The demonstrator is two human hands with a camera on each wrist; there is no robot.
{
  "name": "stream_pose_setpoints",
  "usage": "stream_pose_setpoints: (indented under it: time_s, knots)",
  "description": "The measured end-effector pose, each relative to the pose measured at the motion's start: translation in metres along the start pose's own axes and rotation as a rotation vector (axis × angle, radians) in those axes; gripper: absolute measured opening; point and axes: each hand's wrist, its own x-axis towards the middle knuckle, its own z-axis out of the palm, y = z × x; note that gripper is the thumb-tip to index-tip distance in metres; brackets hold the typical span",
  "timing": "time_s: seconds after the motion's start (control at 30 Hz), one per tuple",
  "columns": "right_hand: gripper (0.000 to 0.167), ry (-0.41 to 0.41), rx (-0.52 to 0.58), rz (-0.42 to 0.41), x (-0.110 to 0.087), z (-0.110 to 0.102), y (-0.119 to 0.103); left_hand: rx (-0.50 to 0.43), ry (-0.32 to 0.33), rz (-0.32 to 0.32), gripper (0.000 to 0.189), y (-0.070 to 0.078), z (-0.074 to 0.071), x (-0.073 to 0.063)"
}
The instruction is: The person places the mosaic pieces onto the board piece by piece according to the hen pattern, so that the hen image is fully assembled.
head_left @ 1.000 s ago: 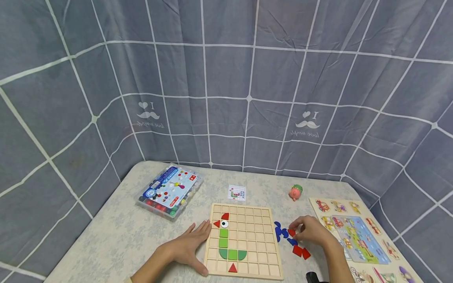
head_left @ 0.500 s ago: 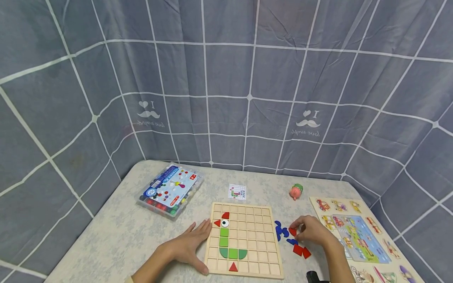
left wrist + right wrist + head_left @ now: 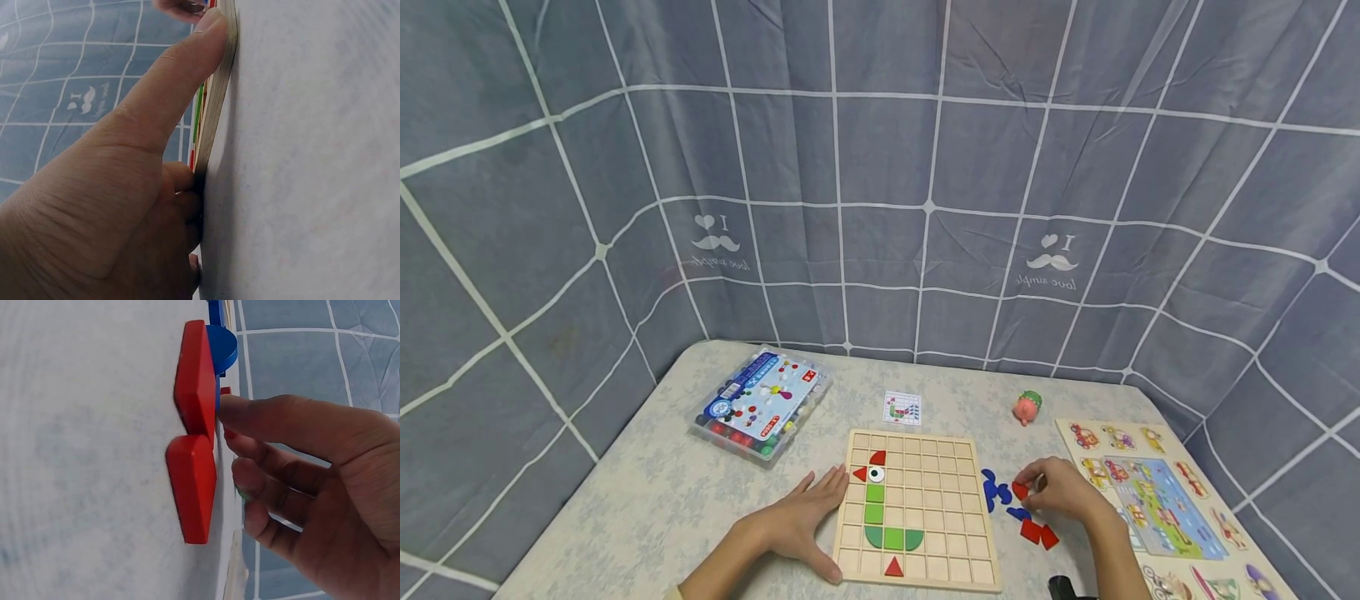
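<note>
My left hand (image 3: 801, 521) lies with fingers spread along the left edge of a wooden grid board (image 3: 936, 500); its thumb touches the board's rim in the left wrist view. On the board, red, green and white pieces form a bird-like figure, including an eye disc (image 3: 876, 473) and a green square (image 3: 874, 493). To the right of the board, my right hand (image 3: 1060, 487) pinches a small red piece (image 3: 1019, 490) between thumb and fingers, close over the table. Beside it lie several blue pieces (image 3: 991, 490) and two red pieces (image 3: 195, 487), which stand large in the right wrist view.
A small picture card (image 3: 902, 408) lies behind the board. At the back left is a clear box of coloured beads (image 3: 762, 404). A pink-and-green toy (image 3: 1027, 407) sits at the back right, and a wooden picture puzzle (image 3: 1172, 508) covers the right side. A black object (image 3: 1062, 587) shows at the front edge.
The red piece at my right fingertips has shifted very slightly. Both hands otherwise keep their places, and the pieces on the board are the same.
</note>
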Motion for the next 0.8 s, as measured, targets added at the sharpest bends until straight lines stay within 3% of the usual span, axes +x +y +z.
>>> stream_pose_setpoints:
  time_s: [0.1,0.53,0.8]
  knots:
    - [0.024,0.011,-0.012,-0.016,0.000,0.001,-0.002,0.006,0.001,-0.002,0.130,-0.001,0.001,0.000]
    - [0.024,-0.032,0.025,-0.259,0.002,0.011,-0.028,0.023,0.013,0.017,0.129,0.001,-0.001,-0.001]
    - [0.027,-0.056,0.070,-0.299,0.000,0.021,-0.056,0.012,-0.003,0.009,0.128,0.003,-0.002,-0.001]
